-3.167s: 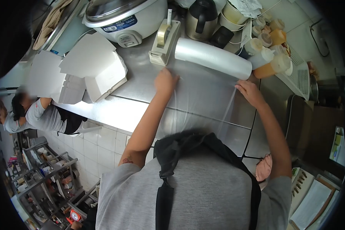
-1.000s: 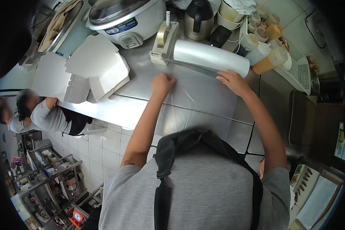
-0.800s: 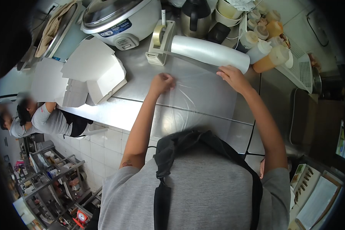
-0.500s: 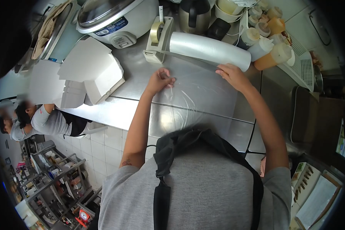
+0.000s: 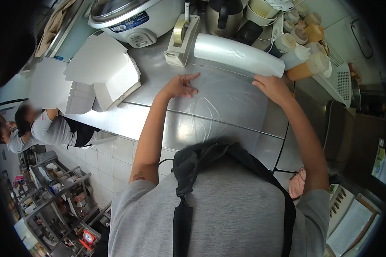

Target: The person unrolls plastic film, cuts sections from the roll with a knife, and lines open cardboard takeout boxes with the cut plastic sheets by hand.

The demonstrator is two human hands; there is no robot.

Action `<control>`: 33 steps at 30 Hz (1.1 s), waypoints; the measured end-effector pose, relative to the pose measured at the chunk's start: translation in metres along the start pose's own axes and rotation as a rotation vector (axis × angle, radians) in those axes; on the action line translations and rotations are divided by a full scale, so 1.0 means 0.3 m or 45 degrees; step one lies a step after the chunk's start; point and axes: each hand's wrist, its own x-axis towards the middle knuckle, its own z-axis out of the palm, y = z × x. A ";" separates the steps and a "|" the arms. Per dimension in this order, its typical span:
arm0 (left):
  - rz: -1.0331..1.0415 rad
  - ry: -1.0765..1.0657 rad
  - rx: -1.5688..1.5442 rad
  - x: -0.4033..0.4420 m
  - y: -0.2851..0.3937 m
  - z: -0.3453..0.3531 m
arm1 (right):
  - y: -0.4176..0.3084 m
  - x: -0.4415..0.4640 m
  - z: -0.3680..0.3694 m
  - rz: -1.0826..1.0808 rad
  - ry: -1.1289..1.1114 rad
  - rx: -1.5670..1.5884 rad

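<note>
A thick roll of clear plastic film (image 5: 239,55) lies across the back of the steel counter. From it a loose sheet of clear film (image 5: 227,100) spreads toward my body, creased along its left side. My left hand (image 5: 180,87) hovers at the sheet's left edge, index finger stretched out and thumb apart, with nothing held. Beside the roll's right end, my right hand (image 5: 272,88) pinches the film's upper right edge between thumb and fingers. A tape dispenser (image 5: 181,43) stands just left of the roll.
Open white cardboard boxes (image 5: 116,83) stand at the left. Behind are a rice cooker (image 5: 137,21) and a steel jug (image 5: 223,19). Squeeze bottles (image 5: 309,66) crowd the back right near a white perforated basket (image 5: 341,81). Other people (image 5: 55,128) are at far left.
My left hand has let go of the film's left edge, its curled fingers opening out. The right hand keeps its pinch on the film. The whole view has shifted slightly.
</note>
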 end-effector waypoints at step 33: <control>1.324 -0.308 1.451 0.069 0.021 0.595 | 0.041 0.063 -0.049 0.030 -0.074 0.273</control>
